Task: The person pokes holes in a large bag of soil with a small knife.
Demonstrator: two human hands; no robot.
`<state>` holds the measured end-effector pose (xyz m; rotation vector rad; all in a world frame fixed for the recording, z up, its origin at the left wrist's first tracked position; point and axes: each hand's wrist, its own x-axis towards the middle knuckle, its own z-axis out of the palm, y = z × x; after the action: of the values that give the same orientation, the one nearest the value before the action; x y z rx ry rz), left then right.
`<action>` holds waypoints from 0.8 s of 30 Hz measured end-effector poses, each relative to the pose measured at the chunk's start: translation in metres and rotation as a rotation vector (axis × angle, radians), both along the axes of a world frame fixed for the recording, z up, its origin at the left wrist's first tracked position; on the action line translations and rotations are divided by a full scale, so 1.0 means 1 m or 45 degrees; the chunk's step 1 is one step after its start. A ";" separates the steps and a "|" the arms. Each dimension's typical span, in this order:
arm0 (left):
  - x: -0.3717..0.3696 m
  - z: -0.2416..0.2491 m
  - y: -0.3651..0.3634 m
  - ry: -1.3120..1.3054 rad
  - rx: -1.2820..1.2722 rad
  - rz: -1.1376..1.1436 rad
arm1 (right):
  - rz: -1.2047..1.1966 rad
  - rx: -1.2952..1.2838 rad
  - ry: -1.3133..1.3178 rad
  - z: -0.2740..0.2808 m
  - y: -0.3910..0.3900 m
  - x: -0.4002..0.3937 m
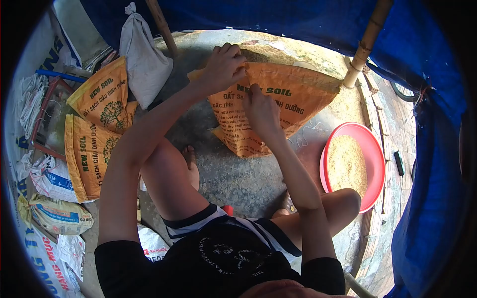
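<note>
Left hand [224,63] up at the top edge of the orange soil sack [278,107], fingers curled tight over the open mouth, gripping the fabric. Right hand [261,110] just below it, closed and pinching at the sack's front face near the printed lettering. The sack stands upright on the concrete floor [238,174], husk-like grain showing at its mouth. Off to the right, a red basin [376,149] of the same grain sits on the floor. At the left, two more orange sacks [97,124] lie flat, beside a white cloth bag [144,59].
</note>
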<state>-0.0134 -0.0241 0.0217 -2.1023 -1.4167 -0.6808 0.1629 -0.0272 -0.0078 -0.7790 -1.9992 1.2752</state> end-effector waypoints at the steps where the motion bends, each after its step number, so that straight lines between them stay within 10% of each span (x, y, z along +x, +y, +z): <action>1: -0.003 -0.001 -0.001 0.000 -0.002 0.005 | -0.018 0.061 -0.045 0.001 -0.001 0.000; 12: -0.010 0.007 -0.001 -0.226 -0.361 0.032 | 0.252 -0.616 0.201 0.002 -0.011 -0.006; 18: 0.005 0.000 0.002 -0.140 -0.223 0.240 | -0.326 0.659 -0.332 -0.012 -0.018 -0.012; 21: 0.015 0.000 0.004 -0.147 -0.257 0.367 | -0.327 0.575 -0.610 0.006 -0.022 -0.007; 24: 0.011 -0.007 0.010 -0.115 -0.048 0.284 | -0.036 -0.070 -0.096 0.018 -0.013 0.002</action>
<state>-0.0026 -0.0141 0.0146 -1.9238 -1.6945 -0.6707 0.1652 -0.0399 0.0099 -0.8904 -2.0126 1.3072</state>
